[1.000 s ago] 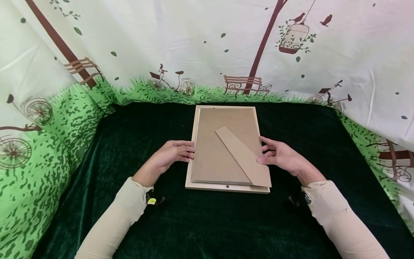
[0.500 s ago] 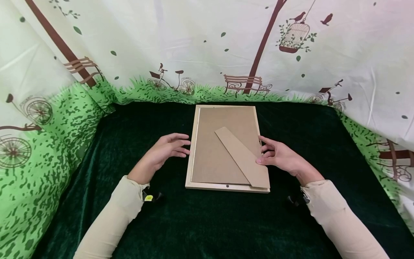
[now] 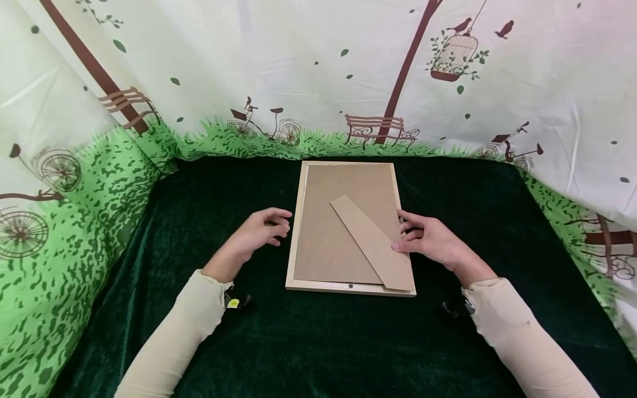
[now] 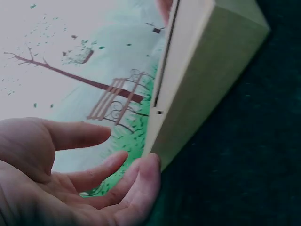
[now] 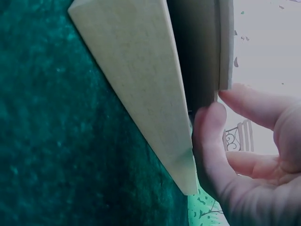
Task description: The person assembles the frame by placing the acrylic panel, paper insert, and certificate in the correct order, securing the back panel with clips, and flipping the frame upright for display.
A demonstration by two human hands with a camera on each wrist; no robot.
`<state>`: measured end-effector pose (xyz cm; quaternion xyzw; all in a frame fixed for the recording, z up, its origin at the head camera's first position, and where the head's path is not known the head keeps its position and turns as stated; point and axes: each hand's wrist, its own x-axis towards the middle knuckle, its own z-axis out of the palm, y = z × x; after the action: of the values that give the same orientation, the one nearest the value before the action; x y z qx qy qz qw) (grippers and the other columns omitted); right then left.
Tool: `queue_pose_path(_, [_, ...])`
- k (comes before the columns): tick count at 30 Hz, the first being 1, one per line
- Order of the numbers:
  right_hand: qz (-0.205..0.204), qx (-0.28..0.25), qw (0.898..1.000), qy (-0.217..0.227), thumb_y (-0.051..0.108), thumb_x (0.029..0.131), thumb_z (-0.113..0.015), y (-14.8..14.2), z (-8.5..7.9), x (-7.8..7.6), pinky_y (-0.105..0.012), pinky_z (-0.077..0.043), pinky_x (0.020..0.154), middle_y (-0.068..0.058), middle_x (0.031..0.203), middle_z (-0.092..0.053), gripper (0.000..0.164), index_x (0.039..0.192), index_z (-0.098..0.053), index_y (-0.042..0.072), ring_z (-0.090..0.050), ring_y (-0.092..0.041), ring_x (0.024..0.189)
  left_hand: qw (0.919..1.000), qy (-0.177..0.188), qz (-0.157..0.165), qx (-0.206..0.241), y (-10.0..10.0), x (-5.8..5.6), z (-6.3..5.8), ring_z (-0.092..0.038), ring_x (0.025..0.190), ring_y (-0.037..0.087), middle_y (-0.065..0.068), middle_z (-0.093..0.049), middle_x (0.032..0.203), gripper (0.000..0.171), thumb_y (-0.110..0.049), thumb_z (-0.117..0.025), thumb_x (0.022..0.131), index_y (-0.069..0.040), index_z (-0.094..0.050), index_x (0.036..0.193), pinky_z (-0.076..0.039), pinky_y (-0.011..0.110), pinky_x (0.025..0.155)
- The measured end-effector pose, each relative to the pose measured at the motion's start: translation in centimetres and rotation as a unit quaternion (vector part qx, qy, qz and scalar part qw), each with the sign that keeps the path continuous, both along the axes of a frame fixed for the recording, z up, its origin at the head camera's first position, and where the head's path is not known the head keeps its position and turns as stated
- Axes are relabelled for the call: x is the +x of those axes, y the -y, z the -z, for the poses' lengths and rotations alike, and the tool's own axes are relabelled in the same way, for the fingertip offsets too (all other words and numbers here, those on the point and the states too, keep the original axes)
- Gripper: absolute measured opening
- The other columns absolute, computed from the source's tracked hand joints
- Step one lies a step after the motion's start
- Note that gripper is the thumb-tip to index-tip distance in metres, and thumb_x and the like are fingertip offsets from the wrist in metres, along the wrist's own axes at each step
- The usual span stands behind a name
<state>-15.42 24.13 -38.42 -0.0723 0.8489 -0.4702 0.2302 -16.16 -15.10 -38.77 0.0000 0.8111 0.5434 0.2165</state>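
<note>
A pale wooden picture frame [image 3: 293, 243] lies back side up, its brown backing board [image 3: 323, 249] sitting in it with the right side raised. Across the board slants a lighter easel stand [image 3: 370, 243]. My right hand [image 3: 430, 237] pinches the raised board at its right edge, thumb on top by the stand and fingers underneath. In the right wrist view a dark gap shows between the frame's wall [image 5: 136, 70] and the board [image 5: 225, 47]. My left hand [image 3: 261, 229] hovers just beside the frame's left edge, fingers loosely bent, holding nothing. Whether a fingertip touches the frame, I cannot tell.
Dark green velvet cloth [image 3: 338, 342] covers the table under the frame. Behind and at both sides hangs a white curtain [image 3: 278, 55] printed with trees, benches and bicycles. Both forearms wear cream sleeves [image 3: 174, 326], with a small dark device at each wrist.
My left hand has come away from the frame's left edge, and its fingers have bent a little. The backing board, still in my right hand, has sunk slightly and shifted left.
</note>
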Motion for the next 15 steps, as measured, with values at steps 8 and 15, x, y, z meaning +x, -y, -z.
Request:
queue_pose_path(8, [0.003,0.013,1.000,-0.026,0.017,0.086,-0.078,0.6,-0.1,0.2,-0.019,-0.054,0.075,-0.018,0.129,-0.054,0.089,0.157,-0.026,0.005,-0.058,-0.020,0.102,0.9889,-0.041,0.103,-0.100,-1.4,0.7,0.4,-0.059,0.111,0.029,0.015,-0.044,0.136,0.060,-0.017,-0.077,0.088,-0.020,-0.053,0.143,-0.054,0.033,0.081])
queue_pose_path(15, [0.021,0.002,0.999,-0.038,0.013,0.090,-0.074,0.7,-0.5,0.4,-0.014,-0.053,0.077,-0.017,0.134,-0.049,0.083,0.157,-0.026,0.008,-0.055,-0.023,0.104,0.9788,-0.061,0.126,-0.150,-1.9,1.2,0.1,-0.058,0.113,0.029,0.016,-0.041,0.136,0.071,-0.019,-0.083,0.082,-0.020,-0.052,0.145,-0.052,0.030,0.077])
